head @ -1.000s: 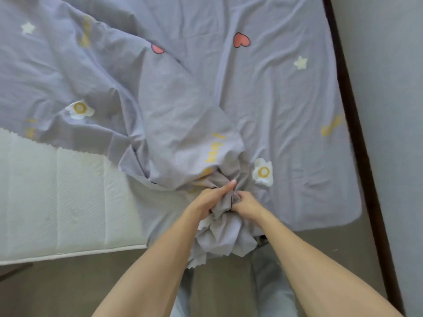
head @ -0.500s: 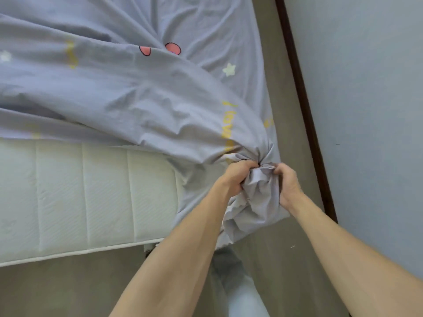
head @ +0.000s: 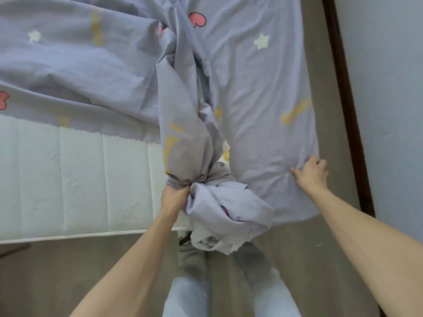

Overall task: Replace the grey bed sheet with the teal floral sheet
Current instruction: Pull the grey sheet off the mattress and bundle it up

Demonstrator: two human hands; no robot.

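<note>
The grey bed sheet [head: 258, 92], printed with hearts, stars and yellow marks, lies rumpled over the far and right part of the white mattress [head: 75, 181]. My left hand [head: 174, 196] grips a gathered bunch of the sheet at the mattress's near edge, and a wad of fabric hangs below it. My right hand [head: 310, 172] has its fingers curled into the sheet at its right edge, over the mattress's right side. No teal floral sheet is in view.
The bare quilted mattress shows at the left. Grey floor [head: 68, 271] lies in front of the bed and in a narrow strip on the right. A dark skirting board [head: 348, 110] and pale wall [head: 389, 76] run along the right. My legs stand below the bunched fabric.
My right hand has let go of the bunch and moved right to grasp the sheet's right edge. My left hand still holds the gathered bunch. The view has shifted left.
</note>
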